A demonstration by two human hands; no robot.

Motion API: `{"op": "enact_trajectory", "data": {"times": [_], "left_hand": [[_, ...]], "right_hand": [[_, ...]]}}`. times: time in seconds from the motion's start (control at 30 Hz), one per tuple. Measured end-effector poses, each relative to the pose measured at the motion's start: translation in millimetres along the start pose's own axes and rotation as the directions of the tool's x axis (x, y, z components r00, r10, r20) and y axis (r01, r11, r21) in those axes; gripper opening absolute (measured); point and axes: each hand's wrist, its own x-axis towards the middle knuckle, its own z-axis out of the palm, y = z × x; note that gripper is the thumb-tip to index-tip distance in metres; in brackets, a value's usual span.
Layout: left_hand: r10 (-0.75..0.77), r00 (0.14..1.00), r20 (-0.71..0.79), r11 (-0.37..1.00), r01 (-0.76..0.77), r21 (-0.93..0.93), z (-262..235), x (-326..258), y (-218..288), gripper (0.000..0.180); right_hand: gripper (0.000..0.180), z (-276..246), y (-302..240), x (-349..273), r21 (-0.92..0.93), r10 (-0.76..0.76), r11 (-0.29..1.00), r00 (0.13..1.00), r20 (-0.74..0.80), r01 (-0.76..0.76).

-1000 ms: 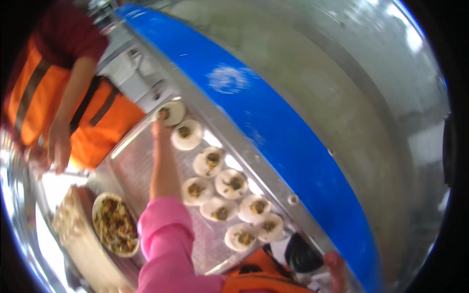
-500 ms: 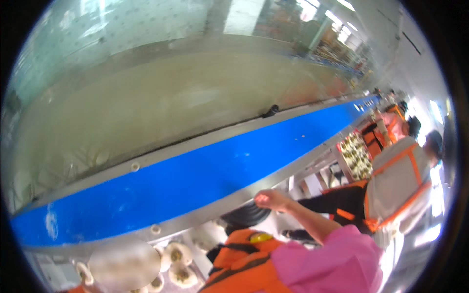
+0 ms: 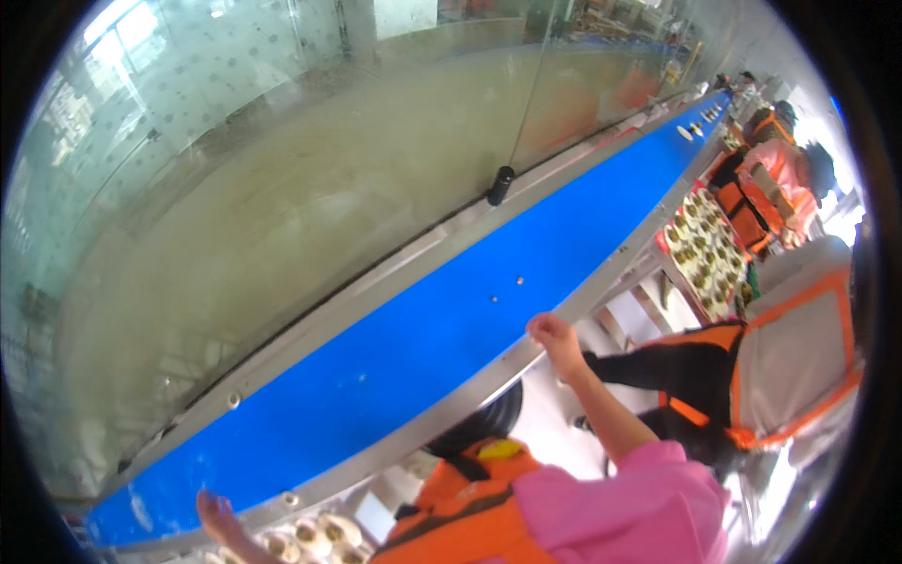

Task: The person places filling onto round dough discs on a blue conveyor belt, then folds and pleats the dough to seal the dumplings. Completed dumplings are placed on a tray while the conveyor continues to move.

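Note:
My right hand, at the end of a bare forearm and pink sleeve, is by the near metal edge of a blue conveyor belt. Its fingers are curled in, and what they hold, if anything, is hidden. At the lower left my left hand reaches over the belt's near edge; it is too small to tell how its fingers are set. Just right of it, below the belt, lie several round white pieces with brown-green centres. Two small specks rest on the belt beyond my right hand.
A tall glass panel with a black fitting runs along the belt's far side. To the right, a person with a grey, orange-edged back sits near a tray of similar pieces. Several white pieces are at the belt's far end.
The view has shifted, so more of the belt's far end shows. My left hand now shows over the belt's near edge. My right hand stays curled by the belt's near edge.

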Motion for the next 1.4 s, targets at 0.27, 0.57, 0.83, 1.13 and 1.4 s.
{"op": "enact_trajectory", "data": {"times": [0.27, 0.57, 0.83, 1.13, 1.4], "left_hand": [[-0.173, 0.985, 0.026, 0.973, 0.167, 0.162, 218.5, -75.3, 53.3, 0.026], [0.012, 0.991, 0.132, 0.954, -0.051, 0.296, 279.7, -102.3, 61.6, 0.023], [0.106, 0.936, 0.336, 0.957, -0.188, 0.221, 283.1, -88.8, 36.8, 0.021], [0.148, 0.906, 0.396, 0.945, -0.248, 0.214, 288.1, -105.6, 47.7, 0.019], [0.100, 0.871, 0.480, 0.938, -0.244, 0.247, 307.6, -127.9, 60.3, 0.015]], "right_hand": [[0.021, 10.0, 15.2, 41.1, -0.113, -0.095, 0.991, 0.984, -0.148, 0.078], [0.010, 18.1, 5.2, 36.5, -0.156, -0.144, 0.979, 0.988, -0.060, 0.133], [0.014, 7.0, -8.5, 21.0, -0.146, -0.248, 0.959, 0.969, -0.016, 0.243], [0.013, -45.1, -23.3, -7.8, -0.275, -0.250, 0.935, 0.966, -0.069, 0.223], [0.011, -89.1, -37.2, -10.5, -0.445, -0.282, 0.859, 0.959, -0.003, 0.251]]}}
